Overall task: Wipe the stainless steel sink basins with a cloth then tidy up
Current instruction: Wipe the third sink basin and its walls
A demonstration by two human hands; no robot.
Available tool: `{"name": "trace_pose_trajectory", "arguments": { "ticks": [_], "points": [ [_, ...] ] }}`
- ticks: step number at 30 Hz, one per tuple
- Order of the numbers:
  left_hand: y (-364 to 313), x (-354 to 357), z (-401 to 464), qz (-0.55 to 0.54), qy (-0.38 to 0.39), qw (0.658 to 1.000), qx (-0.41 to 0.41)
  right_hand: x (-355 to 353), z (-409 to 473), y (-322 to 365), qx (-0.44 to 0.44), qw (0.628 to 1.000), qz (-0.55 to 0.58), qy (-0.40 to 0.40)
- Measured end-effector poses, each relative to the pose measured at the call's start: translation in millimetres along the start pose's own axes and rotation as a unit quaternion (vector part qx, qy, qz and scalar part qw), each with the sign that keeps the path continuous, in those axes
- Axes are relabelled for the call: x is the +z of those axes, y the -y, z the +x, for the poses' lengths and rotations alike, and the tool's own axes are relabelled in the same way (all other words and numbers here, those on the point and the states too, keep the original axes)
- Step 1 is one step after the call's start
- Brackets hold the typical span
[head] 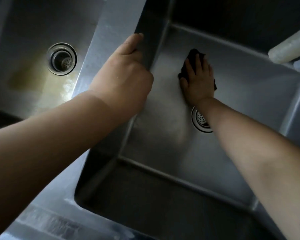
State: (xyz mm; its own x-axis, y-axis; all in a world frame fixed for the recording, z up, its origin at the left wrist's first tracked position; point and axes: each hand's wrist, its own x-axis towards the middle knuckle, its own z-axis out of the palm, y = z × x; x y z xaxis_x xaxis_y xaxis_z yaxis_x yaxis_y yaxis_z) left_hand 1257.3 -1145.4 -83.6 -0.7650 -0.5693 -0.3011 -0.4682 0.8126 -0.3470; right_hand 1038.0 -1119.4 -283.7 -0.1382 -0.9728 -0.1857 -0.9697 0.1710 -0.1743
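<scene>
Nearest the camera, the left forearm (47, 135) runs from 8 o'clock toward centre. Left basin (24, 49) at 10 o'clock: yellowish staining on its floor, strainer drain (62, 58) set in it. Left hand (126, 75), just left of centre, grips the dividing wall (114, 28) between the basins, thumb on the rim, fingers curled over the edge. Right basin (163, 135) fills the centre and right. Right hand (197, 80), fingers extended flat, presses a dark cloth (195, 53) onto the basin floor at 1 o'clock, just beyond a second drain (200, 119) partly hidden by the wrist. Pale cylindrical object (289, 49) at 2 o'clock; identity cannot be told.
</scene>
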Motion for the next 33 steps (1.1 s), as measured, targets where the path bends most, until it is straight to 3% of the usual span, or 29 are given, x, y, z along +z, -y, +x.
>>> {"name": "trace_pose_trajectory", "arguments": {
  "ticks": [3, 8, 15, 19, 23, 26, 29, 33],
  "points": [
    [1, -1, 0, 0.006, -0.003, 1.0, 0.006, 7, -30, 25, -0.017, 1.0, 0.0, 0.014],
    [-1, -1, -1, 0.025, -0.003, 0.999, 0.02, 29, -120, 47, -0.141, 0.989, -0.013, 0.05],
    [-4, -3, -5, 0.034, -0.022, 0.999, 0.036, 35, -214, -13, -0.246, 0.96, -0.09, 0.095],
    [-5, -3, -9, 0.039, -0.034, 0.998, 0.032, 23, -221, -58, -0.142, 0.98, -0.094, 0.101],
    [-3, -7, -9, 0.019, -0.039, 0.999, 0.027, 13, -195, -88, 0.043, 0.997, -0.04, 0.058],
    [-3, -8, -7, 0.026, -0.019, 0.999, 0.024, 9, -153, -93, 0.169, 0.986, -0.007, 0.005],
    [-4, -7, -6, 0.033, -0.023, 0.999, 0.023, 7, -110, -81, 0.177, 0.984, 0.001, -0.013],
    [-4, -5, -6, 0.044, -0.024, 0.999, 0.017, 10, -83, -54, 0.084, 0.996, 0.013, -0.008]
  ]
}}
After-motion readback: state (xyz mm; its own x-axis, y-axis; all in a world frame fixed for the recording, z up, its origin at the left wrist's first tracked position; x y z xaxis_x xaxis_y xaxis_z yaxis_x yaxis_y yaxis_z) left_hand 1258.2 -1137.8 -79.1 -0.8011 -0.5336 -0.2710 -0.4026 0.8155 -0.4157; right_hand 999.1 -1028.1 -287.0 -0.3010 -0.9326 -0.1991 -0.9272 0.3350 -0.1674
